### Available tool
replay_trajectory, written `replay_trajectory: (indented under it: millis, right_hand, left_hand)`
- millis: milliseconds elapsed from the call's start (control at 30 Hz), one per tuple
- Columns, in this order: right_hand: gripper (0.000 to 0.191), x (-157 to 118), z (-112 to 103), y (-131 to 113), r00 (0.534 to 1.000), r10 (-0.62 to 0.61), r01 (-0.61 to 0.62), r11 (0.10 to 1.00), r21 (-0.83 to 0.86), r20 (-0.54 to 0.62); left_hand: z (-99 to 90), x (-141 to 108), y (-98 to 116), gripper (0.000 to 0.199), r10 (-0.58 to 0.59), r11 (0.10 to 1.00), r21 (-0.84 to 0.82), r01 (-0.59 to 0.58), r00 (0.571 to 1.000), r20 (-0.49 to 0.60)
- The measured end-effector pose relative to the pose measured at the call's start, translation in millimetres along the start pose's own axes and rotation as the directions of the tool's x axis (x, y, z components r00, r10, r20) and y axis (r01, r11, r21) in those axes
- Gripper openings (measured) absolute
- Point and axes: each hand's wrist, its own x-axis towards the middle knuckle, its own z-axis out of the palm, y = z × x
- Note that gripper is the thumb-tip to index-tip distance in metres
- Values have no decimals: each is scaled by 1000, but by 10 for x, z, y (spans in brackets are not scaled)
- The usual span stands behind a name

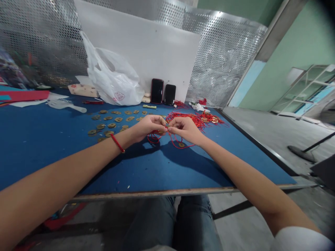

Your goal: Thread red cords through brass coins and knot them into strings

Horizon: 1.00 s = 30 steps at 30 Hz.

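Note:
My left hand (150, 127) and my right hand (184, 129) meet above the blue table, fingertips nearly touching. Both are closed in a pinch on a thin red cord (172, 142), which hangs in loops below them. A brass coin (181, 144) with a hole lies at the loop under my right hand; whether the cord runs through it I cannot tell. Several more brass coins (111, 125) are spread over the table left of my left hand. Just behind my hands is a heap of red cords (180, 116).
Finished-looking red knotted pieces with coins (213, 118) lie at the right. Farther back stand a white plastic bag (116, 82) and two phones (157, 90), (170, 94) against a white board (146, 38). A red pen (92, 102) lies left. The table's front edge (157, 194) is near my lap.

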Motion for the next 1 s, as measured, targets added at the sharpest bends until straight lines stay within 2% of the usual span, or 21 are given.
replay_trajectory:
  millis: [200, 400, 500, 567, 667, 833, 1000]
  right_hand:
    - [13, -44, 17, -7, 996, -90, 93, 942, -321, 25]
    - [24, -73, 48, -93, 985, -157, 156, 690, -707, 63]
    - [31, -88, 62, -144, 988, -141, 133, 586, -799, 62]
    - [32, -93, 74, -159, 988, -144, 127, 559, -820, 55]
    - [30, -95, 100, -163, 989, -145, 101, 594, -798, 18]
    - [17, -91, 137, -156, 990, -45, -41, 811, -584, -132]
    - [20, -70, 119, -102, 991, -17, -38, 918, -396, -134]
  left_hand:
    - [37, -21, -1, 26, -38, 999, 19, 37, 997, 73]
    - [45, -25, -14, 23, -50, 998, 54, 44, 992, 115]
    - [37, -11, -35, 23, -52, 997, 56, 46, 994, 97]
    - [35, -3, -43, 23, -48, 997, 57, 43, 995, 87]
    - [38, 0, -43, 23, -37, 998, 45, 34, 996, 75]
    - [46, -8, -25, 23, 7, 999, 33, -8, 1000, 23]
    - [46, -11, -24, 24, 4, 1000, 22, -4, 1000, 31]
